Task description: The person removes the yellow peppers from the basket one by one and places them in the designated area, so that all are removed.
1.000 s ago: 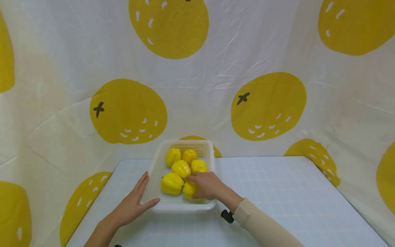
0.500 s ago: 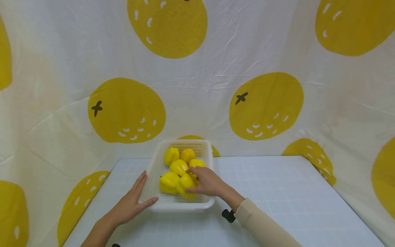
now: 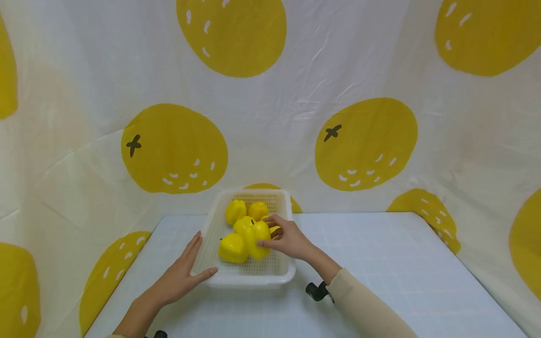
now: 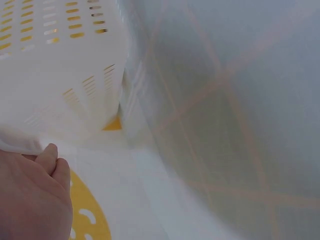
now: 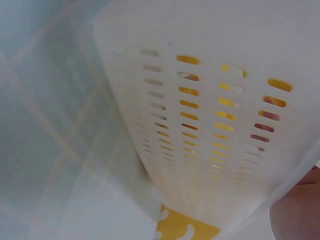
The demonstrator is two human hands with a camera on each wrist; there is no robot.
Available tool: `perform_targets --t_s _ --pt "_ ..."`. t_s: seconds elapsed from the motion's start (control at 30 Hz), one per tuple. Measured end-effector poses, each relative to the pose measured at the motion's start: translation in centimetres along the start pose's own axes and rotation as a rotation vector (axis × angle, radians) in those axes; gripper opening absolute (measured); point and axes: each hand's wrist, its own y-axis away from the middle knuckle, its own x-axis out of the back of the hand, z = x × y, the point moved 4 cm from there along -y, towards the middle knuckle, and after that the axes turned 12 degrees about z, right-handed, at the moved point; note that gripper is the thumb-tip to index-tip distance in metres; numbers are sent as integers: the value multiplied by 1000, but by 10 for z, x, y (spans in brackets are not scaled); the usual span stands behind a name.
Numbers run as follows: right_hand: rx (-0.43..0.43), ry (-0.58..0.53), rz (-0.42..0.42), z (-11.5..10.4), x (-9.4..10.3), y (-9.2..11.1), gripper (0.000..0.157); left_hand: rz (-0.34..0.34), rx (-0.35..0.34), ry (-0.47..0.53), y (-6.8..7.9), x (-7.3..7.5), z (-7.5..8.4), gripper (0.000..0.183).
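Observation:
In the head view my right hand [image 3: 291, 239] holds a yellow bell pepper [image 3: 258, 241] between thumb and fingers, raised over the white plastic basket [image 3: 249, 282]. Its dark stem points up. Another yellow pepper [image 3: 232, 249] lies to its left, one [image 3: 242, 224] just behind, and two more toward the far end; a further one is mostly hidden behind my right hand. My left hand [image 3: 179, 277] rests at the basket's left side, fingers straight, thumb stretched toward the front rim. In the right wrist view the slotted basket wall [image 5: 200, 32] hides most of the right hand [image 5: 300, 210].
The basket stands on a table [image 3: 380, 263] with a pale blue checked cover. Behind it hangs a white cloth [image 3: 270, 141] printed with big yellow fruits. A small black device [image 3: 317, 291] sits at the right wrist.
My right hand has gripped the front right pepper and lifted it up and away from me, turning it stem up. The left hand has stayed at the basket's side.

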Motion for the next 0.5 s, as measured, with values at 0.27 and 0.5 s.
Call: perform_targets --t_s 0.27,0.5 --pt "-129 -122 -5 5 14 -2 62 -3 18 10 1 0 2 113" --pt "-136 -122 52 8 37 -2 63 0 17 -3 1 0 1 114"
